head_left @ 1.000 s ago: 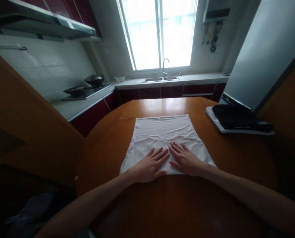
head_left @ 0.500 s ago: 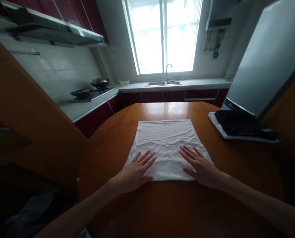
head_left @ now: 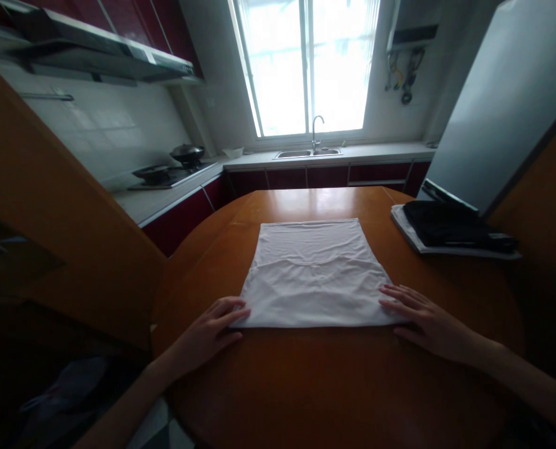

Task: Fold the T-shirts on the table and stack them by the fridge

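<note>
- A white, lightly wrinkled fabric garment or cloth [head_left: 310,293] lies flat on the brown, glossy wooden table [head_left: 324,386], directly in front of the person, its near edge wider than its far edge; a curved seam or edge crosses its middle.
- The left hand [head_left: 212,330] is released, fingers extended and slightly bent, with fingertips on the near left corner of the white cloth; its thumb points inward, just beside the near edge.
- The right hand [head_left: 425,321] is also released, fingers loosely spread, with fingertips on the cloth's right edge close to the near right corner; its thumb lies just beside that corner.
- Folded black fabric [head_left: 455,224] rests on top of a flat white item [head_left: 411,236] at the right side of the table, well apart from the white cloth.
- Beyond the table, a pale countertop [head_left: 375,149] holds a double metal sink [head_left: 294,154] with a curved metal faucet [head_left: 314,130], below a bright window [head_left: 278,68].
- To the left, a lidded dark pan [head_left: 187,153] and a shallower dark pan [head_left: 151,173] sit on a black stovetop [head_left: 170,181].
- A tall silver-grey refrigerator [head_left: 502,93] stands at the right.
</note>
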{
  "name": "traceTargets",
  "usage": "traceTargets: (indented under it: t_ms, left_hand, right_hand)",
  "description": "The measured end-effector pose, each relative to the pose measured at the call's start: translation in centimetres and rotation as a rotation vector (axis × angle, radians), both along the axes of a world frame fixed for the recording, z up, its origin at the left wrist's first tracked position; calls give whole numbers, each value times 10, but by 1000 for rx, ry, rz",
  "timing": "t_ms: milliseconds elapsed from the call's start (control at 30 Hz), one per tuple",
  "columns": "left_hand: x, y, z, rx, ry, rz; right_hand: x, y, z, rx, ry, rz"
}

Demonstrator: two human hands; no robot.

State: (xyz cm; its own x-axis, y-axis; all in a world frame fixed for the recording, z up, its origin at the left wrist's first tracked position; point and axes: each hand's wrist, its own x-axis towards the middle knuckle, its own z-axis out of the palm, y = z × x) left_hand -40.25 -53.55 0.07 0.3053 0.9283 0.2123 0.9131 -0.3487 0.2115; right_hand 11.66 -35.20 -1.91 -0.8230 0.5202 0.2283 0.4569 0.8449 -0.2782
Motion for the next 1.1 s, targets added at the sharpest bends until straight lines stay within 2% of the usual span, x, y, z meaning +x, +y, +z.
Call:
traceTargets:
  t_ms: [133,267,367,467,600,700,767,833,933,1000,1100]
  left_hand:
    - [-10,-2,6,81,80,-94]
    - [-4,2,9,170,186,-132]
    - [3,3,14,221,193,-135]
    - [12,-3,27,211,133,-162]
    - [25,-19,57,143,-53,-176]
    - [33,-25,79,155,-251,-110]
    - [35,-20,90,209,-351,-34]
    - [34,-6,99,256,-417,71]
    - [26,34,102,231,-503,252]
    - [15,68,95,177,-561,324]
    - [-4,120,67,92,-582,341]
  right_hand:
    - [18,3,1,146,44,21]
    - [17,4,3,349,125,127]
    - [14,2,5,370,207,119]
    - [17,-5,12,268,302,119]
    - [27,-19,31,25,461,112]
    - [28,-24,49,-180,614,15]
    - [23,-19,61,-231,688,-110]
    - [13,-4,72,-218,736,-257]
    - [-15,33,81,-241,774,-436]
    - [-37,65,77,-305,785,-504]
    - [-66,109,56,-370,743,-557]
